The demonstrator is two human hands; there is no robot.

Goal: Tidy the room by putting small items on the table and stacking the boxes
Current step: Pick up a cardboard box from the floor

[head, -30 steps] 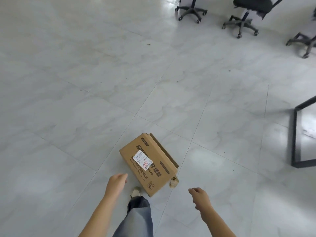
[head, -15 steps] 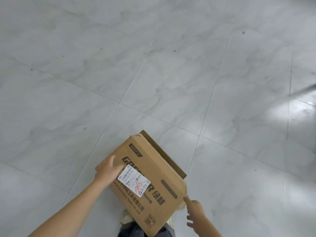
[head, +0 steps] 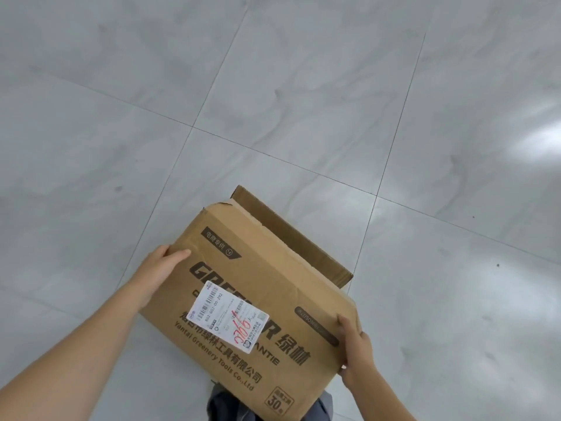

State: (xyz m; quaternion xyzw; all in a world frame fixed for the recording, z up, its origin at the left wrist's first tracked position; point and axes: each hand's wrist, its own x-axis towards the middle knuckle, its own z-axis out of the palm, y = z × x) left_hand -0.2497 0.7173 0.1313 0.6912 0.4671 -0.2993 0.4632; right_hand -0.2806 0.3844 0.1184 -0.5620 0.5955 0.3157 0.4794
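Observation:
A brown cardboard box [head: 267,268] with dark print and a white shipping label fills the lower middle of the head view, tilted, its open side facing away from me. My left hand [head: 158,271] grips its left edge, thumb lying on the printed face. My right hand [head: 355,350] grips the box's right corner, thumb on top and fingers under the edge. Whether the box still touches the floor is hidden by the box itself.
Grey marbled floor tiles [head: 303,101] spread all around the box. My trouser leg [head: 236,405] shows below the box at the bottom edge. No furniture is in view.
I have leaned in closer and the box looks larger. My right hand went from touching the box's corner to gripping it; my left hand slid to the left edge.

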